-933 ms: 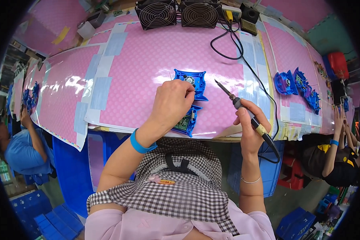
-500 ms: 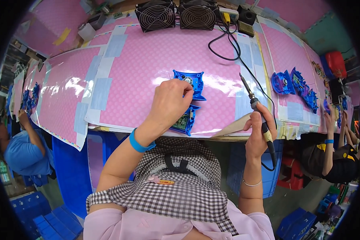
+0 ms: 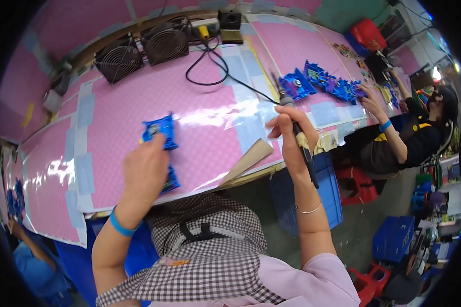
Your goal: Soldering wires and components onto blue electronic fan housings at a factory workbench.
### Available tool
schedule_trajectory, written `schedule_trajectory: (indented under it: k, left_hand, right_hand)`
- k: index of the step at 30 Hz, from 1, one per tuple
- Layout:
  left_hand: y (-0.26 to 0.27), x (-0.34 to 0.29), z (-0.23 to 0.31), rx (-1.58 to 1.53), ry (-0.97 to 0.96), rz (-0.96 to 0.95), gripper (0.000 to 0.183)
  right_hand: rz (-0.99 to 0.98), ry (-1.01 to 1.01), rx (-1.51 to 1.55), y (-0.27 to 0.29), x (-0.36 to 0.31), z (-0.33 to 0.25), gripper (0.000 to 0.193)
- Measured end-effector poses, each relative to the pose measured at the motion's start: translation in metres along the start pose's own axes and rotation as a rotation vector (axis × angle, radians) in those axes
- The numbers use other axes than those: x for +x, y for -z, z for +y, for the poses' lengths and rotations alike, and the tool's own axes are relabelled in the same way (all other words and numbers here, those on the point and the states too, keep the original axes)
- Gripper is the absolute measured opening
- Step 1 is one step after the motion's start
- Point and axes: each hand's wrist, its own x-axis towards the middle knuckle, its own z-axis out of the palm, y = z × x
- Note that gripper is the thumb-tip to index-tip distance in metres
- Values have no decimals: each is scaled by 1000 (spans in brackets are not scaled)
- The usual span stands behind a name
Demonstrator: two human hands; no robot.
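Observation:
My left hand (image 3: 146, 166), smeared by motion, is over the near edge of an open blue plastic housing half (image 3: 165, 134) on the pink work mat. Its fingers are too blurred to show a grip. A second blue housing piece (image 3: 172, 180) lies just nearer to me, partly covered by that hand. My right hand (image 3: 294, 135) is closed around a soldering iron (image 3: 304, 148), held up with its tip pointing away toward the blue housings at the right. The iron's black cord (image 3: 251, 88) runs back across the mat.
Two black fans (image 3: 165, 45) stand at the back edge, with a yellow plug (image 3: 204, 33) beside them. More blue housings (image 3: 333, 86) lie to the right, where a co-worker's hand (image 3: 372, 105) reaches. A brown sheet (image 3: 248, 159) curls up at the table's front edge.
The view has turned to the right, so the table appears shifted left and tilted. My right hand has carried the soldering iron toward the right-hand housings. My left hand remains by the near housing.

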Motion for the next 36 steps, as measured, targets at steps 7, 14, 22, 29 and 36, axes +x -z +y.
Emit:
schedule_trajectory:
  k: [7,14,22,29,36]
  left_hand:
    - [23,-20,-122,265,247,12,20]
    - [63,-73,-331,569,251,398,17]
    - [94,-72,-126,-1288,362,353,47]
    - [14,-7,5,-775,139,107,6]
    - [-29,10,56,-566,-124,307,22]
  right_hand:
    - [456,229,-657,71,52,60,16]
    - [189,348,-1055,86,74,110,27]
    - [167,610,-1018,55,57,91,19]
    - [-267,459,-559,-44,3,26,12]
    - [484,140,-1101,59,100,77,17]
